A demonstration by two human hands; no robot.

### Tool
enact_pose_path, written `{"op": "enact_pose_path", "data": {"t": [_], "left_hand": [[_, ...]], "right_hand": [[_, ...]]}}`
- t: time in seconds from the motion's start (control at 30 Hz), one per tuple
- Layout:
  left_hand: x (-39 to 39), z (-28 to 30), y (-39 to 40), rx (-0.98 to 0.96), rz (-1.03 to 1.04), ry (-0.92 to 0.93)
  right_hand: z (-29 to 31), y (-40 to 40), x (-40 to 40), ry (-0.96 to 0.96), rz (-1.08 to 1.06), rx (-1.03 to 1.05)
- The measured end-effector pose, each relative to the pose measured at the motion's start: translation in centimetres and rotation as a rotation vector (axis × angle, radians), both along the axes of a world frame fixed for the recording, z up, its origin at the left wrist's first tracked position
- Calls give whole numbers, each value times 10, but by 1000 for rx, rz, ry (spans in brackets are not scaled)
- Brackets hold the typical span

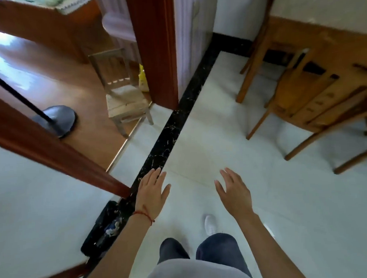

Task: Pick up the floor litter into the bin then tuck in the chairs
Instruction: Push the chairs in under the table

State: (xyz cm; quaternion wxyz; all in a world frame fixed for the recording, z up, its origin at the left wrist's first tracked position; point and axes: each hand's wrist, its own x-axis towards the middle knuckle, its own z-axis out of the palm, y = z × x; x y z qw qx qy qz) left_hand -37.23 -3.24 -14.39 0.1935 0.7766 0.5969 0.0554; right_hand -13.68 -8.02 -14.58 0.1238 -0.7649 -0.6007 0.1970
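White tile floor (199,142), seen from above; at the near edge, a grey shirt hem, dark trousers and one white shoe (210,224). Both arms reach forward over the tiles. Left hand (152,192), red string at the wrist, palm down, fingers (156,174) spread and released, gripping nothing, over the edge of a black marble strip (170,137). Right hand (233,191) the same: fingers loose and apart, empty. Near left, a black bin (100,232) stands against the white wall beside the strip, pale litter (113,228) visible inside; contents blurred. Middle right, a wooden chair (315,103) stands on the tiles, drawn out from the wooden worktop (300,35) beyond it. Far left, through a red-brown door frame (155,47), a small pale wooden chair (121,93) on wood flooring, a yellow bag (143,79) just behind it, and a dark round stand base (57,119).
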Motion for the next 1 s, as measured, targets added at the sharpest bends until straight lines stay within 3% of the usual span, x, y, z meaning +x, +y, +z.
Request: {"op": "enact_pose_path", "data": {"t": [0.43,1.0], "left_hand": [[149,15,1,39,-454,3],[371,34,-35,74,-569,77]], "right_hand": [[21,-113,103,-14,-467,-62],[45,-157,310,-125,-470,-65]]}}
